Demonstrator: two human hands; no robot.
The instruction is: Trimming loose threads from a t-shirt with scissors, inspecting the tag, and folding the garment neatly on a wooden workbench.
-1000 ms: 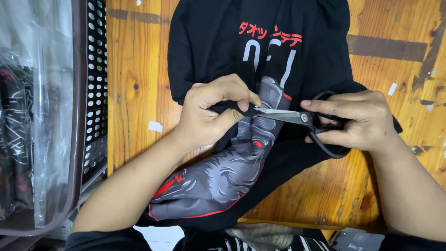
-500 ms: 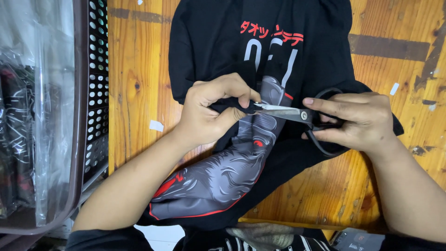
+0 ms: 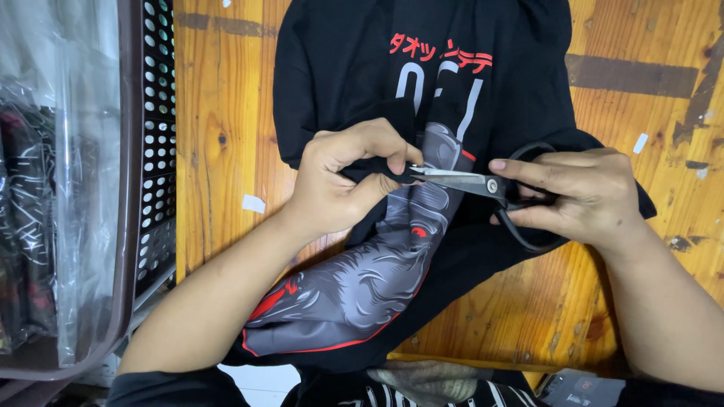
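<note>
Landmark: the black shirt (image 3: 339,68) spread flat on the wooden desk (image 3: 226,113).

Nearest the camera, the shirt's grey and red print lies uncut. At mid-shirt, the left hand (image 3: 339,185) grips a pinched fold of black cloth, fingers (image 3: 381,151) clenched on it. The scissors (image 3: 460,181) point at that fold, blade tips touching it beside the left fingers. The right hand (image 3: 584,196) grasps the black handles. Judgement: trimming is under way; no cut piece is visible. The shirt's far half lies untouched.

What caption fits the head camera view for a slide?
Left hand pinches black printed shirt fabric while right hand works scissors at it on a wooden table.
</note>
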